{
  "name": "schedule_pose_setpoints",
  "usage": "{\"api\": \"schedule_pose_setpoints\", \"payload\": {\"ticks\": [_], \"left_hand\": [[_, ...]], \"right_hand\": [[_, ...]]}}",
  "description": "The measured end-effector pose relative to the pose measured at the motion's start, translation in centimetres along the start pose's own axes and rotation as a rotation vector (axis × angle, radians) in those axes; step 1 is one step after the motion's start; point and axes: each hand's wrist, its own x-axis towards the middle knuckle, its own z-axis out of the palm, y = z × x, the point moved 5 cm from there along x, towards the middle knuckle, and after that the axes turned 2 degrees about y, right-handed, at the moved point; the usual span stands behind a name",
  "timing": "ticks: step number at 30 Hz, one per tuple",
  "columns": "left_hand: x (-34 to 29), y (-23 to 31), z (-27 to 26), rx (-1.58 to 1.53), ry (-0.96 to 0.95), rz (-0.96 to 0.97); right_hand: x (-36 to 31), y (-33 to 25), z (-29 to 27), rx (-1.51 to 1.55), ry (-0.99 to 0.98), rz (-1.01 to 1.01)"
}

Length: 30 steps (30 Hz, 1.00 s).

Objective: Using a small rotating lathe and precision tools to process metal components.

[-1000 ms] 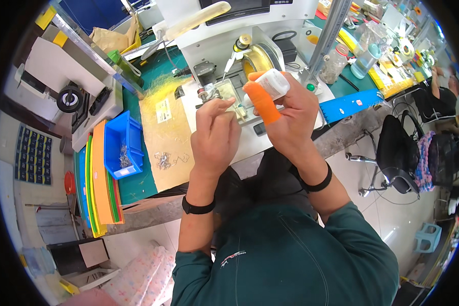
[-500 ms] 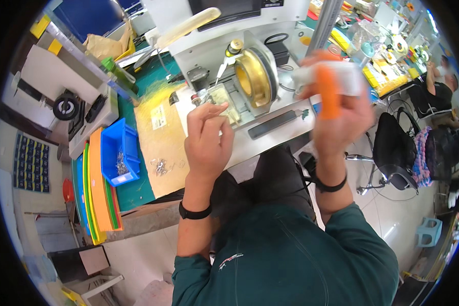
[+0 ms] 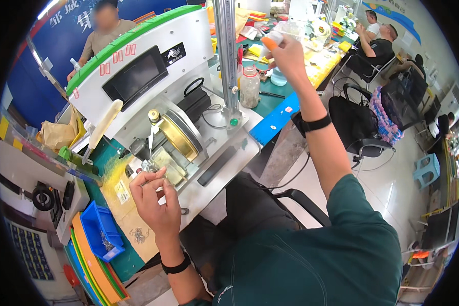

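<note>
My right hand (image 3: 291, 60) is raised at the far right, above the bench. Its fingers are closed on a white bottle with an orange part (image 3: 269, 44). My left hand (image 3: 160, 206) is at the front of a white machine (image 3: 188, 38), fingers curled and tips close together beside a small clear block (image 3: 169, 167). Whatever may be between those fingertips is too small to make out. A gold-rimmed wheel (image 3: 177, 136) stands in the machine just beyond this hand. A dark grey bar (image 3: 217, 166) lies on its white base.
A blue bin (image 3: 101, 229) with small metal pieces sits at the left, beside stacked coloured trays (image 3: 84, 239). Loose metal pieces (image 3: 139, 234) lie on brown paper. A glass jar (image 3: 249, 86) and a blue strip (image 3: 275, 120) are at right. Other people sit or stand farther off.
My right hand has moved away and upward with the bottle, toward the far bench. My view has turned right, so the machine appears tilted. The left hand stays by the machine.
</note>
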Motion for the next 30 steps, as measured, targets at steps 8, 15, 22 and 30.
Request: {"api": "schedule_pose_setpoints", "payload": {"ticks": [8, 15, 22, 30], "left_hand": [[0.3, -0.1, -0.4, 0.031, -0.012, -0.04], [0.9, 0.4, -0.4, -0.034, 0.004, -0.046], [0.8, 0.5, -0.4, 0.018, -0.017, -0.05], [1.1, 1.0, -0.7, 0.028, -0.045, -0.043]], "right_hand": [[-0.1, 3.1, 5.4, -0.365, -0.137, -0.094], [-10.0, -6.1, 2.5, -0.322, 0.034, -0.47], [-27.4, -3.3, 9.9, -0.375, -1.054, -0.552], [-28.3, -3.9, 9.8, -0.384, -1.258, -0.618]]}}
